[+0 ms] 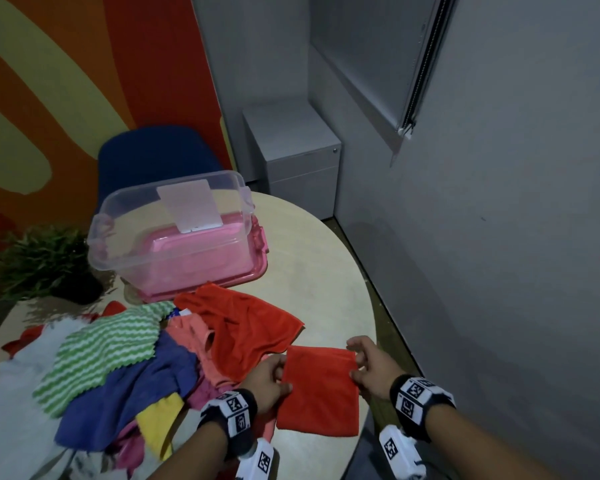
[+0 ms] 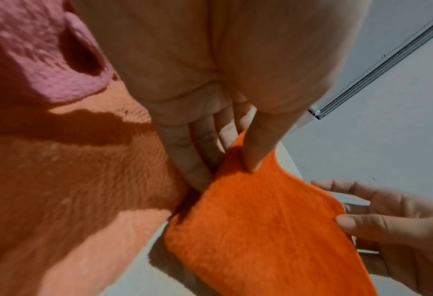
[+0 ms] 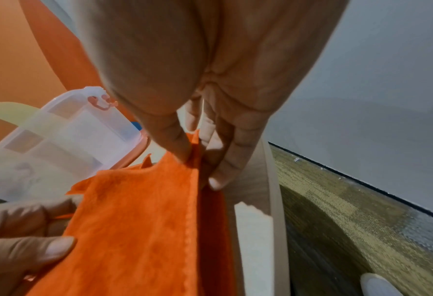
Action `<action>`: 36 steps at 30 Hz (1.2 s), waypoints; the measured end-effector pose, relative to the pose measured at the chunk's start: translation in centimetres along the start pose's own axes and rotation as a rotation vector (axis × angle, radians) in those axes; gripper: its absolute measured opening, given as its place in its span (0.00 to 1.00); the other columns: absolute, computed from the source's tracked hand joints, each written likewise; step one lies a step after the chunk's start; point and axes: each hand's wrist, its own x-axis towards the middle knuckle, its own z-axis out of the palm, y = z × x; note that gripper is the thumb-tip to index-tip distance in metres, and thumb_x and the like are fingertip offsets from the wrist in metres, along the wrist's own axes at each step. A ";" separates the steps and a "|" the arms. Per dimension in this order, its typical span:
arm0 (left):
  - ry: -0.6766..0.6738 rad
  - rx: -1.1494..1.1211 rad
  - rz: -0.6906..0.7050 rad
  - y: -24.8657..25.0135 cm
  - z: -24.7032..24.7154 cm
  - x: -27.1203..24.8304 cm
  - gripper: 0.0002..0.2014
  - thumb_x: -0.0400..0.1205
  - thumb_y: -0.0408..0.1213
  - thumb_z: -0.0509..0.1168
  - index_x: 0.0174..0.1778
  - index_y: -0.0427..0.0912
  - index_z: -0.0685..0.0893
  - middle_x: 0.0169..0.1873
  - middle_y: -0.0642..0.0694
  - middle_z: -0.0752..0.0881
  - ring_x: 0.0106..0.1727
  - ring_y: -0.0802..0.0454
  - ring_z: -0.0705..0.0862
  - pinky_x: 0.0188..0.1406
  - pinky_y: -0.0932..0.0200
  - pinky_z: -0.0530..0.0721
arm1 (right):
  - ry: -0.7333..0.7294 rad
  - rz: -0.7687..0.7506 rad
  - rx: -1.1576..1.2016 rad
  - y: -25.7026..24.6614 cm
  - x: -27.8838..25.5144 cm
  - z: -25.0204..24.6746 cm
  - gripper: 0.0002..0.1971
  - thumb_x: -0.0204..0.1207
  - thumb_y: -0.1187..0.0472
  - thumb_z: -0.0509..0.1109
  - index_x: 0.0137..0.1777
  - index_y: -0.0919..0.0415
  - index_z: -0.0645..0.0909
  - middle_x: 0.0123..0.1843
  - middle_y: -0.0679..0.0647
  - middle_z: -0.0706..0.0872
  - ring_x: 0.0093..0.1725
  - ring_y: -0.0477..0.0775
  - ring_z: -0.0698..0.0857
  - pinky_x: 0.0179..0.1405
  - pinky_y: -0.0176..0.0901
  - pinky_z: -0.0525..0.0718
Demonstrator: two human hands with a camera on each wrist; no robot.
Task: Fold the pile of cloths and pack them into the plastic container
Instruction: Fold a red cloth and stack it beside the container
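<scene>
Pinching orange cloth (image 1: 321, 389) edges, both hands

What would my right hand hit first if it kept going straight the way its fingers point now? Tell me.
The right hand points left across the folded orange cloth it pinches. Straight on, it would likely first meet the left hand gripping the opposite edge, though depth is hard to judge.

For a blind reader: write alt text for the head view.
Both hands, left hand and right hand, pinch opposite edges of a folded orange cloth on a round table. A pile of coloured cloths lies left, a clear plastic container behind.
</scene>
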 end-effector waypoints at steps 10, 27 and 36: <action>0.150 0.086 0.003 -0.5 0.4 1.0 0.30 0.79 0.38 0.72 0.73 0.55 0.66 0.53 0.54 0.80 0.53 0.58 0.83 0.57 0.62 0.79 | 0.164 -0.034 -0.124 0.0 1.5 0.3 0.20 0.80 0.64 0.71 0.67 0.46 0.71 0.56 0.46 0.80 0.42 0.44 0.86 0.44 0.36 0.87; -0.118 0.987 0.184 -1.5 1.0 0.4 0.44 0.83 0.62 0.55 0.86 0.52 0.35 0.85 0.57 0.34 0.87 0.49 0.41 0.82 0.38 0.54 | -0.278 -0.313 -1.166 -0.3 1.3 1.3 0.51 0.79 0.50 0.71 0.87 0.53 0.34 0.88 0.52 0.30 0.88 0.56 0.36 0.82 0.69 0.37; -0.139 0.958 0.127 -1.6 1.2 1.4 0.53 0.77 0.69 0.60 0.84 0.53 0.30 0.84 0.58 0.30 0.86 0.45 0.34 0.82 0.32 0.47 | -0.344 -0.219 -1.113 0.2 2.1 -0.1 0.52 0.81 0.48 0.68 0.86 0.55 0.28 0.86 0.54 0.25 0.87 0.55 0.33 0.82 0.69 0.35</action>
